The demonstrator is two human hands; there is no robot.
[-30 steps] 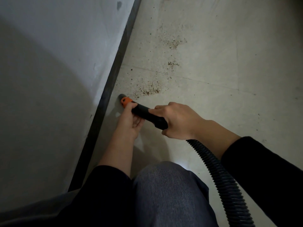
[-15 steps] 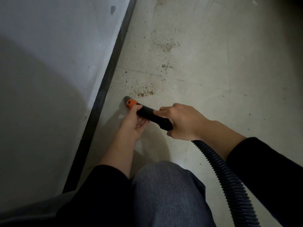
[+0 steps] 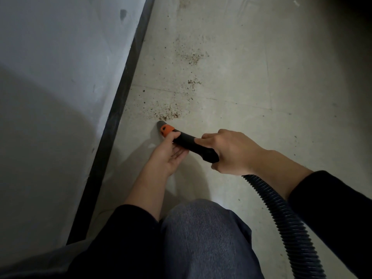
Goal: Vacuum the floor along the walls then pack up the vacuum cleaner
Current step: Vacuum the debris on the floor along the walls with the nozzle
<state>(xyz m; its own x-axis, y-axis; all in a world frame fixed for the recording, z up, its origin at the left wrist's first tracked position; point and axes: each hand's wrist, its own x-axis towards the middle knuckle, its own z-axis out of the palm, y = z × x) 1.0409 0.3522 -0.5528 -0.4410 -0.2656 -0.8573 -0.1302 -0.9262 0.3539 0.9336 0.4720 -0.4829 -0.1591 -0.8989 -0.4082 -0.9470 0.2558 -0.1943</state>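
"While both hands are on the nozzle [image 3: 187,142], which way does the dirt lie from its mouth?"

"Ahead, and a touch to the right. The grey tip [image 3: 161,124] is down at the floor [image 3: 261,87], and the nearest patch of brown crumbs [image 3: 171,115] begins just beyond it, almost touching. A smaller patch [image 3: 194,82] and a wider scatter [image 3: 191,56] lie farther up."

"And the long axis?"

"It runs from the right hand [image 3: 231,152] up and leftward to the tip, slanting towards the black baseboard [image 3: 120,97]. The crumbs trail away alongside that baseboard, so I judge the tip wants swinging rightward, then pushing forward roughly parallel to it."

"Who holds what?"

"The left hand [image 3: 167,156] is nearer the mouth. Its thumb lies on top just behind the orange collar [image 3: 166,130], with the fingers curled underneath, palm up. The right hand is wrapped round the rear of the tube, where the ribbed hose [image 3: 281,214] joins."

"Room to move?"

"Open floor lies ahead and to the right. The wall [image 3: 60,77] and baseboard close off the left, with a strip of bare floor between them and the tip. The hose trails back past the bent knee [image 3: 201,228] — it might drag there on a long reach."
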